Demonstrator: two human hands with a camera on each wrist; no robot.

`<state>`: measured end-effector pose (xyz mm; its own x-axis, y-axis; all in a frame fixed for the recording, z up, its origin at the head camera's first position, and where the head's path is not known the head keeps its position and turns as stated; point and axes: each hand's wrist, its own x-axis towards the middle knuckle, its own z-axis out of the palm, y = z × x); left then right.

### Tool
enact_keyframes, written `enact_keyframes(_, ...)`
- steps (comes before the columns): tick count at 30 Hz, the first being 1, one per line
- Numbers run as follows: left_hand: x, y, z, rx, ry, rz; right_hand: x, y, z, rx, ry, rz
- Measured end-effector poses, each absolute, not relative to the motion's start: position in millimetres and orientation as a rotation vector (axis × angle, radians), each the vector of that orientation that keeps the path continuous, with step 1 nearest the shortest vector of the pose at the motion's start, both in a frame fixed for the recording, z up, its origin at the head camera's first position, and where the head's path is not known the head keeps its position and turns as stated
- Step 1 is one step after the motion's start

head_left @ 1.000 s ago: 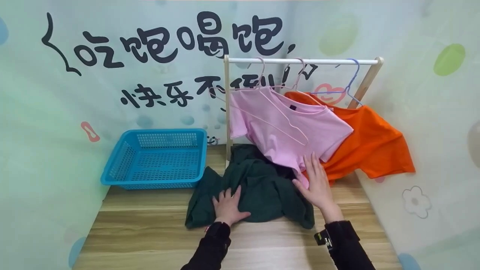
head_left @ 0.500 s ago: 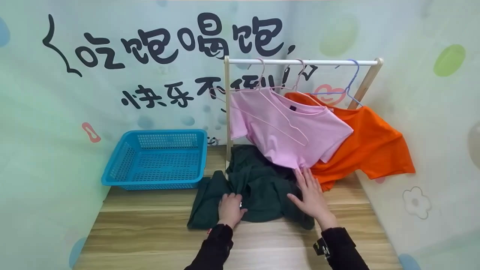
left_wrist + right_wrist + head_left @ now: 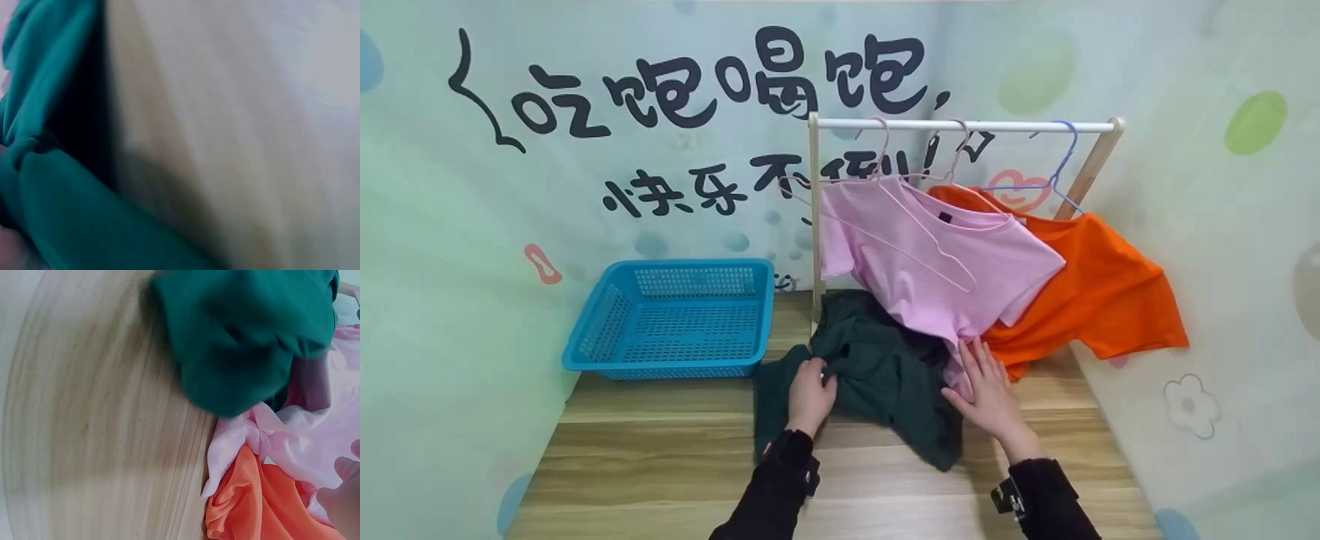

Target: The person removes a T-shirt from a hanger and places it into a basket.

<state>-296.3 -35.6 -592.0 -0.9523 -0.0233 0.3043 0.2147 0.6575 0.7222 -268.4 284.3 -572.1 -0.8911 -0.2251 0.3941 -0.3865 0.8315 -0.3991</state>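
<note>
A dark green garment [image 3: 877, 386] lies bunched on the wooden tabletop below a small clothes rack. My left hand [image 3: 810, 396] grips a fold of it near its left side, and the cloth is drawn up around the fingers. In the left wrist view, green fabric [image 3: 84, 208] runs from the hand, which barely shows at the edge. On the other side, my right hand [image 3: 988, 397] has straight fingers at the lower hem of a pink T-shirt [image 3: 945, 270]. Behind that shirt hangs an orange T-shirt [image 3: 1110, 289].
The rack's white rail [image 3: 997, 125] carries pink hangers [image 3: 883, 142] and a blue hanger [image 3: 1065, 154]. A blue plastic basket [image 3: 769, 315] with perforated walls stands left of the rack on the table [image 3: 660, 457]. Printed curtains [image 3: 547, 187] enclose the back and sides.
My left hand has gone from spread on the green garment to gripping it, pulling it up and leftward. The garment's right end has shifted left. My right hand has moved slightly down.
</note>
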Motion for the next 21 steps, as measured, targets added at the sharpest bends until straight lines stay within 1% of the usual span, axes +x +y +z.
enact_keyframes(4, -304.6, -36.7, -572.2, -0.131, -2.459, -1.298, -267.9, 285.3, -570.5, 0.448, -2.691, 0.708)
enact_keyframes(9, -314.5, -40.9, -535.2, -0.135, -2.322, -1.446, -267.3, 286.4, -567.9, 0.431, -2.732, 0.720)
enact_keyframes(18, -328.2, -69.4, -440.3, -0.192, -2.046, -1.388, -265.7, 295.9, -564.6, 0.401, -2.731, 0.750)
enact_keyframes(21, -329.3, -83.5, -407.5, -0.169, -2.001, -1.374, -265.7, 302.1, -562.1, 0.377, -2.731, 0.755)
